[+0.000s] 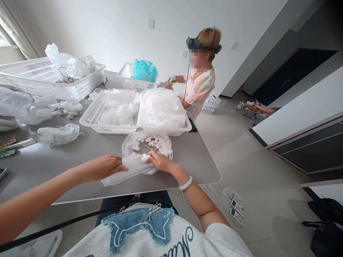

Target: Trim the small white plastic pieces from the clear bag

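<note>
Between the thumb and fingers of my right hand is a white T-shaped pipe fitting, over the near side of a clear plastic bag. The bag lies spread open on the grey table, and several similar white fittings rest inside it. My left hand is closed at the bag's left edge, its thumb and fingers pinching the thin plastic.
Two white plastic baskets filled with clear bags stand just beyond. A larger basket is at the back left, with loose bags and glossy tubes nearby. A co-worker stands at the table's far right end.
</note>
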